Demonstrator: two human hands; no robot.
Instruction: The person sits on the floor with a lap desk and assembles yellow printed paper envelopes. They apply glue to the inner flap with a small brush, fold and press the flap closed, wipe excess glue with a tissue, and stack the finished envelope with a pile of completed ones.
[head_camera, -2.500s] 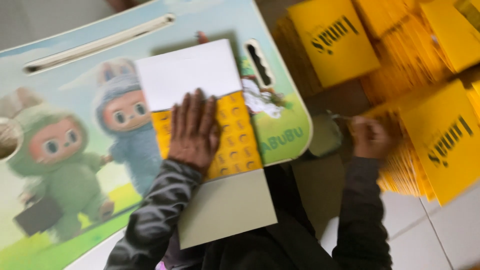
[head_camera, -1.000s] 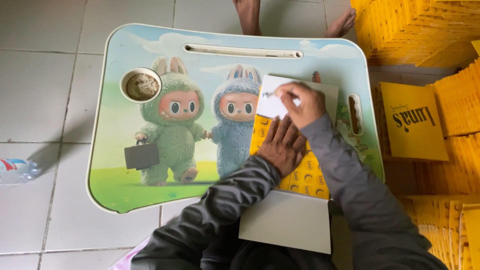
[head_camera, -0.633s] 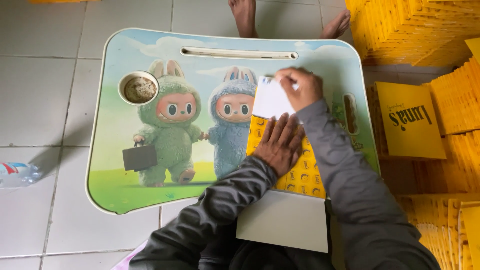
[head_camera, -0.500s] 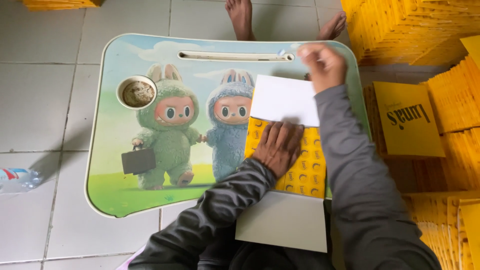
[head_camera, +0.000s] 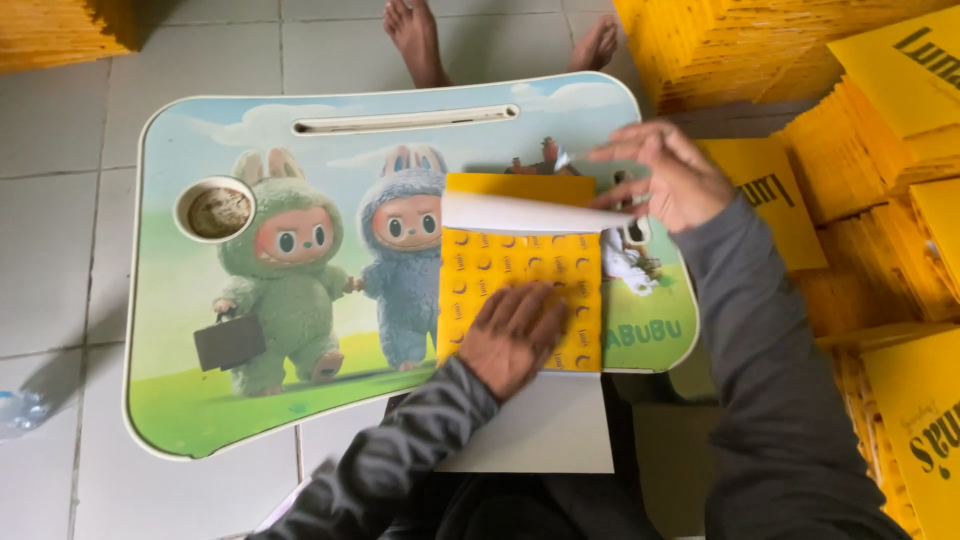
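Left hand (head_camera: 515, 335) flat, fingers spread, grasping nothing, pressing yellow sticker sheet (head_camera: 520, 290) onto lap tray (head_camera: 200, 400), near edge. Sheet long axis runs away from person. Right hand (head_camera: 665, 180), beyond tray's right side, pinches white backing sheet (head_camera: 530, 213), curled across sheet's far end.

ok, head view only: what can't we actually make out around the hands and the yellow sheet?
- Yellow sticker sheet: the left hand covers its lower middle; the curled white sheet hides its upper rows.
- Right hand: fingertips blurred; whether they pinch the white sheet's edge is unclear.
- Lap desk: picture near the right hand hidden.
- Yellow stacks: cut off by the right edge.
- Feet: cut off at the top.
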